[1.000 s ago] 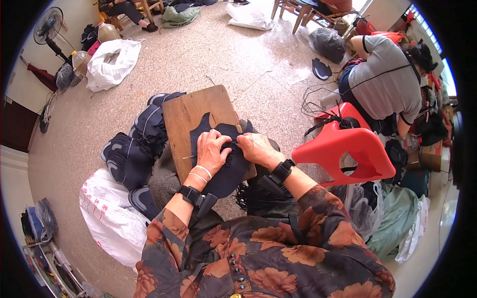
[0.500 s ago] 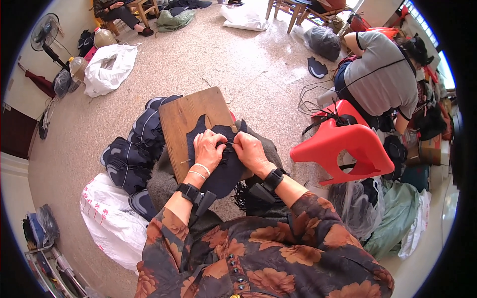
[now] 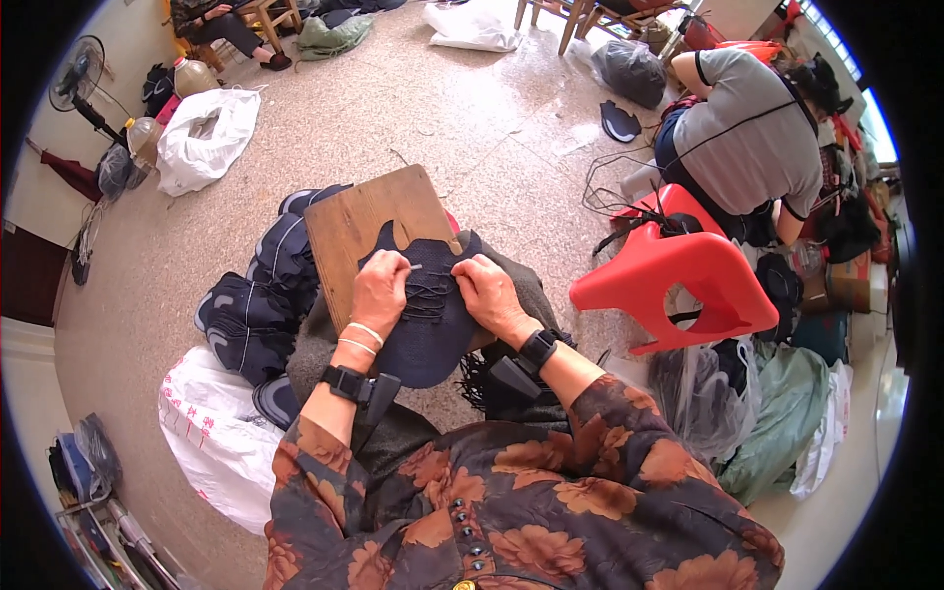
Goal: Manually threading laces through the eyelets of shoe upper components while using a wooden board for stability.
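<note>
A dark navy shoe upper lies over a wooden board on my lap, its rounded toe pointing toward me. Black lace crosses in several rows over its middle. My left hand is closed in a pinch at the left lace row, with a pale lace tip sticking out from the fingers. On the opposite edge of the upper, my right hand has thumb and fingers pressed together; what they grip is hidden.
Bundles of tied uppers lie left of the board, beside a white sack. To the right stands a red plastic stool with black laces on it. A person in a grey shirt bends over behind it. Plastic bags sit at the near right.
My hands have moved apart from the middle of the upper, uncovering the crossed lace. A pale lace tip now shows at my left fingers. The whole view has shifted slightly.
</note>
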`<control>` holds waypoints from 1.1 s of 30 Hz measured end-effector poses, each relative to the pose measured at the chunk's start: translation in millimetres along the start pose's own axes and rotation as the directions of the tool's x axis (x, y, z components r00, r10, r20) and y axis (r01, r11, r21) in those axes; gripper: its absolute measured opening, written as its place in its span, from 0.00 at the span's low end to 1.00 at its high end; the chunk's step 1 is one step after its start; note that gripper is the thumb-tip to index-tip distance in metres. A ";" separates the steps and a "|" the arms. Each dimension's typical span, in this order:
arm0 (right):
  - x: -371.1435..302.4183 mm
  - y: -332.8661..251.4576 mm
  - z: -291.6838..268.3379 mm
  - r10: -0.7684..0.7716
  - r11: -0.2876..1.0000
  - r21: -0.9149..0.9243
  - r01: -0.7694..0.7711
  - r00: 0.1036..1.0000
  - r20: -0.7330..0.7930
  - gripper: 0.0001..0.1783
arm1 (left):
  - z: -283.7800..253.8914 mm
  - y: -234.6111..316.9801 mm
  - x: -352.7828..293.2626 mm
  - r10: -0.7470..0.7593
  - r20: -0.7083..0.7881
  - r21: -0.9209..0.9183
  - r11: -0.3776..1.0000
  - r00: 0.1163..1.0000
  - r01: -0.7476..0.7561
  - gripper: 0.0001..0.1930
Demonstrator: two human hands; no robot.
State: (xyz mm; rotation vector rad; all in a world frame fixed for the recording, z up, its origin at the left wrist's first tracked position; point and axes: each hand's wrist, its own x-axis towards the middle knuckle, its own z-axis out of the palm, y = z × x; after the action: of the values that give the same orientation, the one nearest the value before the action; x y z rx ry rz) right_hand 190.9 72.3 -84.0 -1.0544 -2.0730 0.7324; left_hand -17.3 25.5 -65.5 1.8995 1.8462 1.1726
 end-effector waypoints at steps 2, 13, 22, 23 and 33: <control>1.9 -3.1 0.4 0.011 0.999 -0.032 -0.011 1.000 0.013 0.04 | -12.8 5.4 -0.4 -0.005 -0.073 -0.002 1.000 0.997 0.005 0.03; 12.8 -12.0 1.7 0.119 0.977 -0.191 -0.096 0.986 0.114 0.05 | -23.4 17.5 -31.1 -0.397 0.197 -0.474 0.762 0.897 0.441 0.06; 10.7 -5.2 -0.9 0.039 0.983 -0.182 -0.002 0.980 0.197 0.05 | -2.3 5.2 -31.7 -0.347 0.060 -0.254 0.902 0.936 0.350 0.02; 11.1 -4.9 -2.0 0.040 0.983 -0.183 -0.004 0.980 0.197 0.05 | -2.8 5.3 -31.9 -0.341 0.076 -0.237 0.907 0.937 0.349 0.03; 16.7 -0.5 -11.4 0.031 0.992 -0.127 0.005 0.960 0.277 0.05 | -3.8 3.6 -33.5 -0.389 0.057 -0.368 0.848 0.919 0.382 0.02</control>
State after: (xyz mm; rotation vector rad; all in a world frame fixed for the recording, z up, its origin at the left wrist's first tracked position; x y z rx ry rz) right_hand 192.3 88.1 -71.3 -1.0860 -2.3816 0.8030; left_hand -13.1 -7.3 -73.0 1.2426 1.7489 1.2855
